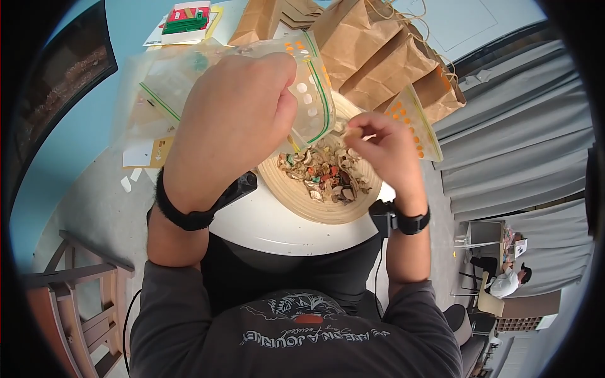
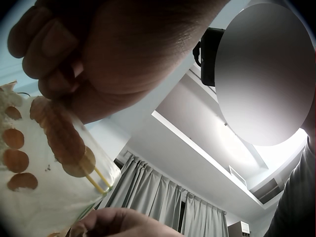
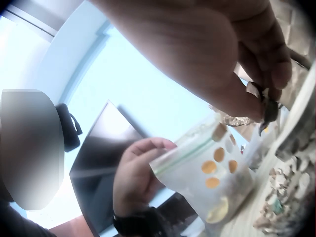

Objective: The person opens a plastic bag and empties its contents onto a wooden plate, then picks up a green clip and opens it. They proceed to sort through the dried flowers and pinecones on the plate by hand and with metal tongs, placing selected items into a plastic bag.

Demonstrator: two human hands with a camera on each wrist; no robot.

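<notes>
Office-like shared workroom — grey curtains (image 1: 523, 107), large dark screen (image 1: 60, 94), another person (image 1: 504, 284) at a desk (image 1: 485, 234).

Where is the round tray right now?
In the head view, the round tray sits near centre on the white table, just in front of the brown paper bags, with the right hand by its right edge.

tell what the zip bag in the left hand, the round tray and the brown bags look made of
Zip bag: thin, cloudy plastic, judging by its translucent film and green zip line.
Round tray: matte and pale, with concentric rings; possibly coiled rattan, though wood can't be ruled out.
Brown bags: matte kraft paper, most likely, by their creases and cord-like handles.
</notes>
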